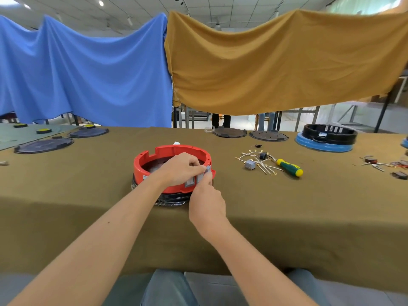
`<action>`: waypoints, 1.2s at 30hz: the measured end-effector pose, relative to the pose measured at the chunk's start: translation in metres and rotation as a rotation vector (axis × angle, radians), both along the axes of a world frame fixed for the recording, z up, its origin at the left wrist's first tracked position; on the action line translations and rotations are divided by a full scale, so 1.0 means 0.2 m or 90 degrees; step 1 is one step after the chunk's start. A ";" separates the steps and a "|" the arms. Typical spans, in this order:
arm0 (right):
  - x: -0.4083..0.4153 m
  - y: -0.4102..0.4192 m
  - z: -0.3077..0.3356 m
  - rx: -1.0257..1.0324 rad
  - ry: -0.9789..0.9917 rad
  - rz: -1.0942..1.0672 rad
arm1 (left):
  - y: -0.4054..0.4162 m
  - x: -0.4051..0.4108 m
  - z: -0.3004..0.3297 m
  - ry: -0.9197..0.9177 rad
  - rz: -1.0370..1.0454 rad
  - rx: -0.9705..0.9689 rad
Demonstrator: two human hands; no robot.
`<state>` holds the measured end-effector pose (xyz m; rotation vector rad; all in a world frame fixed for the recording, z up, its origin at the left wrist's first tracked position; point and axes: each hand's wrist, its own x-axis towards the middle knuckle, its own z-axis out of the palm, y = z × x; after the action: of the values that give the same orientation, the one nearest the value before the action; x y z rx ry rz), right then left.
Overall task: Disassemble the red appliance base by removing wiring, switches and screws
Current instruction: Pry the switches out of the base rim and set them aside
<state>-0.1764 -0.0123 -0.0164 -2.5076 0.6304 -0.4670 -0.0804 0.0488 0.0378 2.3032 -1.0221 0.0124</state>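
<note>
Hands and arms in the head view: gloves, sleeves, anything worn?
Nothing worn that shows. The left hand and the right hand are bare, no gloves. Both forearms are uncovered up to the bottom frame edge, so no sleeves in view. No watch, ring, strap or cable is visible on either wrist.

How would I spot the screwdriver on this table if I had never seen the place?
Start at the red ring-shaped base in the middle of the olive table, where both hands are busy. Look to its right, to a small heap of loose white wires. The screwdriver lies at that heap's right edge, the only thing there with a chunky green and yellow handle.
</note>
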 end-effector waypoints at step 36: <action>-0.03 -0.19 0.08 0.211 -0.091 0.078 | 0.01 0.02 0.00 0.005 0.007 -0.004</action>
<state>-0.1819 -0.0506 -0.0005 -2.1628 0.4535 -0.4516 -0.0768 0.0500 0.0369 2.3010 -1.0048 0.0105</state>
